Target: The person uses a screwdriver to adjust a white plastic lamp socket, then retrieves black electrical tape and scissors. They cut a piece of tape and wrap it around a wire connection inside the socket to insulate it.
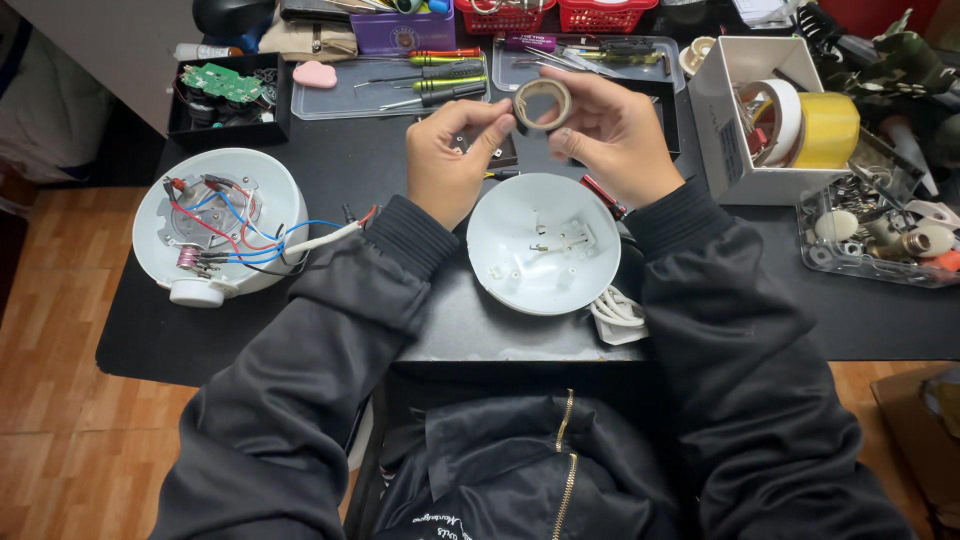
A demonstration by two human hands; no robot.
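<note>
While the left hand [447,160] and right hand [612,135] pinch a small brownish tape roll [541,104] between closed fingertips, the white round plastic shell [500,235] and wired white base [160,215] lie apart, unjoined.

The right hand [615,135] covers the far right part of the tape roll [541,104], so I cannot tell where the fingertips of the left hand [452,155] meet its edge, nor whether a loose end is lifted. At the far edge the two red baskets [555,15] and the purple box [403,30] are cut off, and the tools in the clear tray [590,60] are too small to tell apart. The coiled white cord [618,312] lies half hidden under the white dish [543,245] and the right sleeve [700,300].
</note>
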